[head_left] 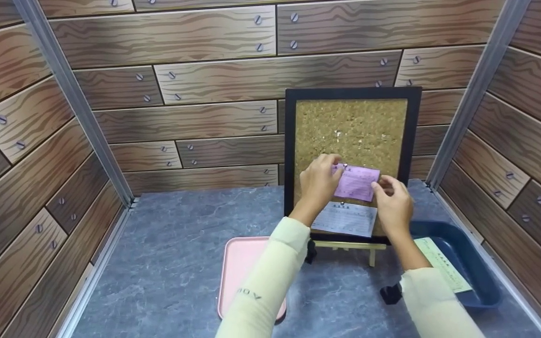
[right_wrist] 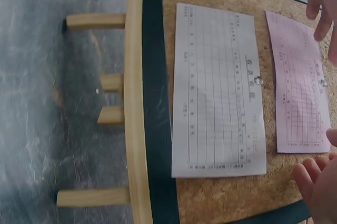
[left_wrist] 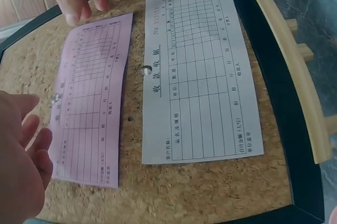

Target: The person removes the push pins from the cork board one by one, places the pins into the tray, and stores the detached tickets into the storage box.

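Note:
A pink receipt slip (head_left: pixel 356 184) hangs slightly tilted on the cork board (head_left: pixel 350 122), with a clear pushpin (right_wrist: pixel 324 83) near the middle of its upper edge. My left hand (head_left: pixel 320 180) is at the slip's upper left, its loosely bent fingers beside the pin and holding nothing. At the slip's right edge is my right hand (head_left: pixel 395 204), fingers relaxed and thumb close to the paper. Below the pink slip, a white receipt slip (left_wrist: pixel 197 76) is fixed by another clear pushpin (left_wrist: pixel 146 70).
The black-framed board stands on a small wooden easel (head_left: pixel 350 245). To the right, a dark blue tray (head_left: pixel 484 281) holds a pale green slip (head_left: pixel 443 265). A pink tray (head_left: pixel 240 263) lies at the left, partly behind my left sleeve. Wood-patterned walls (head_left: pixel 214 84) enclose the table (head_left: pixel 167 263).

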The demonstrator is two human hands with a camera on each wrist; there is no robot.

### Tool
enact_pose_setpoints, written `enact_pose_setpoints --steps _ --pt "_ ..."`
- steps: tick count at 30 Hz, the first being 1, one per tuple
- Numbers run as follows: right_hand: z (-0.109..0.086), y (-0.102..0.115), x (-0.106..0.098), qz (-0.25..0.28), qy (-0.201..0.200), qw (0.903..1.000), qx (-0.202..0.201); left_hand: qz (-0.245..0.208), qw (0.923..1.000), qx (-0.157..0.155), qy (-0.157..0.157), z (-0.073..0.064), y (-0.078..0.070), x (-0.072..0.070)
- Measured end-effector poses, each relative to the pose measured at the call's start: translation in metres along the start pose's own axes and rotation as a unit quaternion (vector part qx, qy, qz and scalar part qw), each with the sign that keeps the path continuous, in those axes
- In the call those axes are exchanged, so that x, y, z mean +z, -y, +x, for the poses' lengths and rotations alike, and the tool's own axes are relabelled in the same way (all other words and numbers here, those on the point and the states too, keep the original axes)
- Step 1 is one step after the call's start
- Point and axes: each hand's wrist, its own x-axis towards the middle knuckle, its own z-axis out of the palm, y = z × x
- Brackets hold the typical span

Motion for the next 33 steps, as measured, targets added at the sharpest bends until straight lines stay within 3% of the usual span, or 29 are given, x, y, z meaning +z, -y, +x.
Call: enact_pose_setpoints --steps 6,14,22,33 --pt "0.002 0.003 0.005 0.026 0.01 0.9988 0.041 0.029 0.9994 0.018 -0.005 0.003 0.0 0.013" --pt "0.006 0.003 0.008 0.068 0.016 0.9961 0.055 0.049 0.9974 0.035 -0.039 0.002 0.001 0.026" --pt "0.008 0.004 0.01 0.127 0.022 0.9898 0.061 0.089 0.9918 0.047 -0.078 0.0 -0.004 0.032" --pt "0.006 0.0 0.011 0.166 0.029 0.9833 0.067 0.099 0.9905 0.045 -0.084 0.0 -0.006 0.033"
